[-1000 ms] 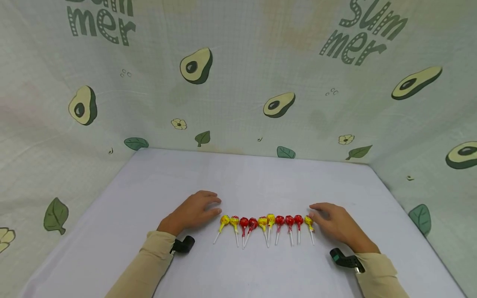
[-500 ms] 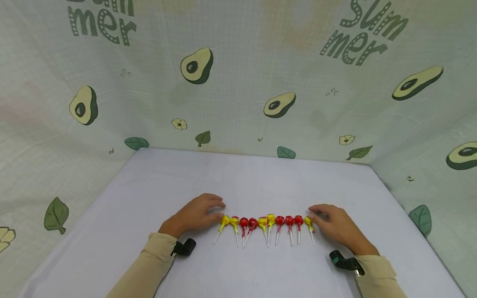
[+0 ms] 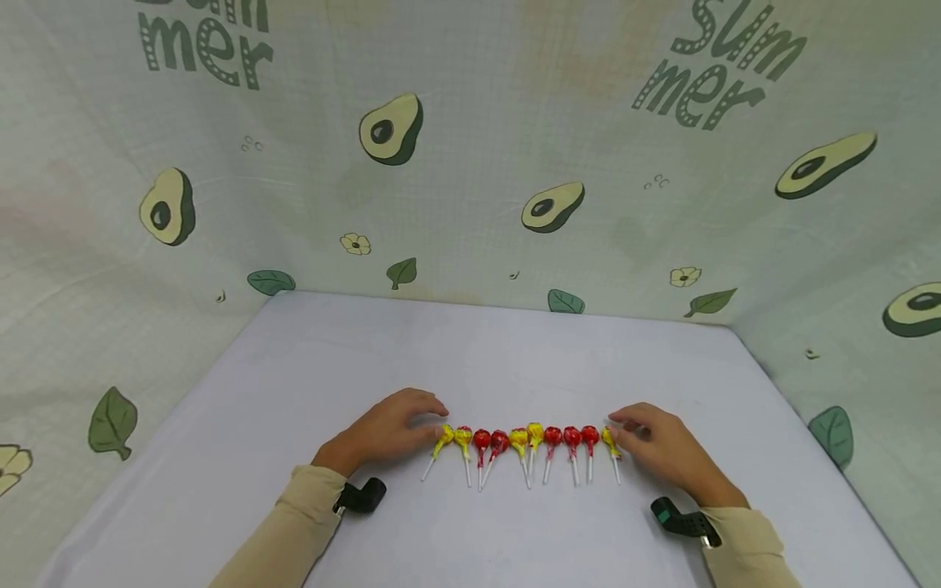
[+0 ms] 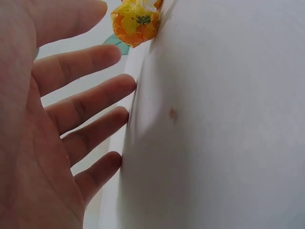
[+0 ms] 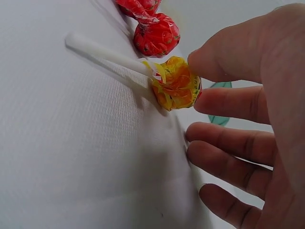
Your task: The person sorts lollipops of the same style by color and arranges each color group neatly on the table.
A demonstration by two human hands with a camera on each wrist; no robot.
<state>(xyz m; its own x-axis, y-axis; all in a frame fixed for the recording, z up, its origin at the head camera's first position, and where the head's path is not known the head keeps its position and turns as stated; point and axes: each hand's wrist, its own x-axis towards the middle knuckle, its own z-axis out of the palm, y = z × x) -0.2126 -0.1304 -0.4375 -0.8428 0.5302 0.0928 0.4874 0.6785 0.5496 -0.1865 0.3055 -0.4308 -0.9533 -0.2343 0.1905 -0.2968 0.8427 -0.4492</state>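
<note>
Presently: my left hand [image 3: 385,429], fingers spread, gripping nothing, beside leftmost yellow lollipop [image 3: 446,435]. My right hand [image 3: 662,445], thumb and forefinger parted at rightmost yellow lollipop [image 3: 608,437]. Risk: uneven nudge could roll either, skewing lollipop row [image 3: 535,431] on white table [image 3: 507,539].

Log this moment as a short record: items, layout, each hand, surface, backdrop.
Items: ten wrapped lollipops, five yellow and five red
Layout: one row, sticks toward the camera side
Left hand: fingers spread beside the leftmost yellow lollipop
Right hand: fingers relaxed, thumb and forefinger at the rightmost yellow lollipop
Surface: white table
Backdrop: pale cloth printed with avocados and leaves
</note>
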